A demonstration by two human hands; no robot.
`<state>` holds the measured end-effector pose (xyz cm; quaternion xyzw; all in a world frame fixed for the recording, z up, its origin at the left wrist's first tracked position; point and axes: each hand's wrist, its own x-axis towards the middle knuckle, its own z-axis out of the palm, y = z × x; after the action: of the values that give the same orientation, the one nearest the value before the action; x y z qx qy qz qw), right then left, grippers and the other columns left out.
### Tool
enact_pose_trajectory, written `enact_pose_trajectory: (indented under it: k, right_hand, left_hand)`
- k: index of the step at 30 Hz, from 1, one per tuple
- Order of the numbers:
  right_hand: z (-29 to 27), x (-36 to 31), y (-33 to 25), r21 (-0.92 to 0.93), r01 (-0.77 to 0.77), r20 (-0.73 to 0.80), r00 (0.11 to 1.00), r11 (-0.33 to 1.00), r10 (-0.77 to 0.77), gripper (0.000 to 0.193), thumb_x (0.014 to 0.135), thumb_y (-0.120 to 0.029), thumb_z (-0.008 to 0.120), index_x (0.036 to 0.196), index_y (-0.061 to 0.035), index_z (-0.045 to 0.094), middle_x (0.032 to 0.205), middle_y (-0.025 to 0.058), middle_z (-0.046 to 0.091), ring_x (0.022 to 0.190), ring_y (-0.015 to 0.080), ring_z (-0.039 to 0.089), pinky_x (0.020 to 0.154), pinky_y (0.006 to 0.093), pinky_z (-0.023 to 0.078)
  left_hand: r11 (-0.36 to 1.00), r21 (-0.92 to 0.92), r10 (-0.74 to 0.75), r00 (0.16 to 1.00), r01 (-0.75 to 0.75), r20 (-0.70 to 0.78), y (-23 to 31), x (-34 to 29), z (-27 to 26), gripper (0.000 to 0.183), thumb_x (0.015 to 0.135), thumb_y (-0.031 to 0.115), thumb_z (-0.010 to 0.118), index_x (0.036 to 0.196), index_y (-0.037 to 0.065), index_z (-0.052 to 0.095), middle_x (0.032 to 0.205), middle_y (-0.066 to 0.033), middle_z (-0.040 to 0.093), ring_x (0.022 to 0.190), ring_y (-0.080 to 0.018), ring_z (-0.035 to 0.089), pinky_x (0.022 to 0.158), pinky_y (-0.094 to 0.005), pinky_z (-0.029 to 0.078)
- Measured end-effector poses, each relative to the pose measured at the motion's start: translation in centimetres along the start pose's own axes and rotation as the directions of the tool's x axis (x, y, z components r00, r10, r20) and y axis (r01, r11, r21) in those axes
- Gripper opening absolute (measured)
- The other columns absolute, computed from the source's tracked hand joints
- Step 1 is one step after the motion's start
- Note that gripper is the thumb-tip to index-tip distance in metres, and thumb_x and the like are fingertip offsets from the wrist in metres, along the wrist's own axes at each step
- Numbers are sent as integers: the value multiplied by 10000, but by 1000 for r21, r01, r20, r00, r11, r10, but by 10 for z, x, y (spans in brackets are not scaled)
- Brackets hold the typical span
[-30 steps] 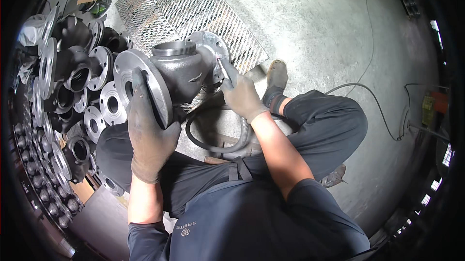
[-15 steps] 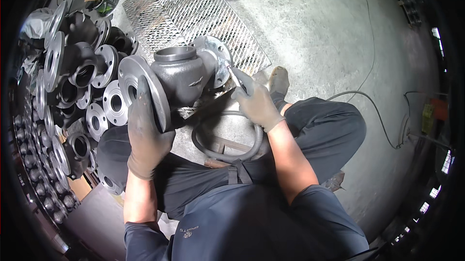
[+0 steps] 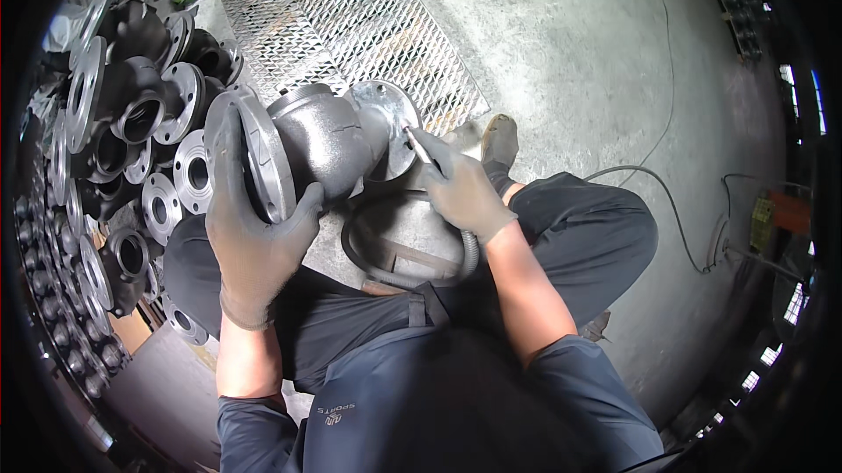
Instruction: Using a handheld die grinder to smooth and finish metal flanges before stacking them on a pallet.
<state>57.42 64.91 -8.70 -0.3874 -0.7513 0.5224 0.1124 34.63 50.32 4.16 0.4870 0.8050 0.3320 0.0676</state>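
Valve casting: since the earlier frame, the dark grey flanged metal valve body (image 3: 329, 153) has rolled, so its round threaded neck (image 3: 298, 97) now shows mostly rim and little of its opening.
Near flange: thick grey metal disc with bolt holes (image 3: 274, 161), turned to show more of the side facing the body.
Casting's place: in front of the crossed legs, just before the silver diamond-patterned metal sheet (image 3: 438, 69).
Left glove: the left hand (image 3: 259, 240), in a grey-tan glove, straddles the near flange, fingers laid together along its outer face, thumb spread toward the body.
Right glove: the right hand (image 3: 469, 197), gloved alike, pinches a slim pale tool (image 3: 420, 146) between thumb and forefinger.
Step at the far flange: apparently working the tool tip on the round grey far flange (image 3: 386, 109); the next move seems to call for a steady left grip and a controlled tip.
Hard to see: the tool's exact tip contact, the right hand's curled fingers, and whatever supports the casting underneath.
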Motion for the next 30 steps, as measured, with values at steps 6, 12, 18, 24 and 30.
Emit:
enact_pose_trajectory:
  k: [6, 12, 18, 24, 30]
  right_hand:
    - [12, -6, -14, -46, -114, 66, 991, 992, 116, 573, 1010, -105, 587, 1575, -21, 554, 1337, 359, 681, 1262, 522, 659, 1086, 490, 528]
    - [-13, 36, -33, -204, 1, 153, 988, 979, 31, 504, 1020, -121, 604, 1523, -98, 625, 1225, 337, 719, 1148, 516, 703, 1008, 515, 557]
    - [-9, 101, -48, -289, 93, 214, 976, 953, -30, 448, 1061, -178, 604, 1502, -115, 646, 1235, 281, 740, 1158, 482, 710, 999, 501, 564]
    - [15, 103, -49, -388, 82, 258, 966, 918, 22, 515, 1024, -129, 594, 1535, -66, 605, 1261, 319, 722, 1183, 493, 700, 1033, 527, 560]
    - [24, 111, -46, -364, 69, 192, 981, 929, 2, 471, 1056, -217, 617, 1480, -13, 630, 1252, 319, 724, 1199, 490, 689, 1044, 512, 552]
  left_hand:
    - [997, -42, -61, 998, 60, -12, -1, -8, 0, 1075, 730, 44, 847, 1697, -8, 380, 1704, -239, 478, 1596, -347, 454, 1300, -430, 358]
    - [999, -7, -48, 999, 48, 9, -4, -23, -5, 1096, 724, 22, 842, 1692, -60, 337, 1704, -270, 460, 1617, -393, 412, 1306, -441, 346]
    - [999, -31, 18, 1000, -18, 5, -9, -29, -6, 1055, 738, 105, 881, 1635, -132, 376, 1525, -348, 580, 1324, -465, 663, 1143, -469, 507]
    - [999, -14, 29, 1000, -29, 2, -12, -32, -7, 1058, 740, 116, 877, 1629, -148, 368, 1512, -351, 584, 1301, -490, 657, 1152, -492, 494]
    - [997, -61, -45, 998, 47, 38, -12, -36, -9, 1088, 734, 83, 911, 1642, -128, 350, 1603, -376, 507, 1530, -492, 494, 1253, -478, 410]
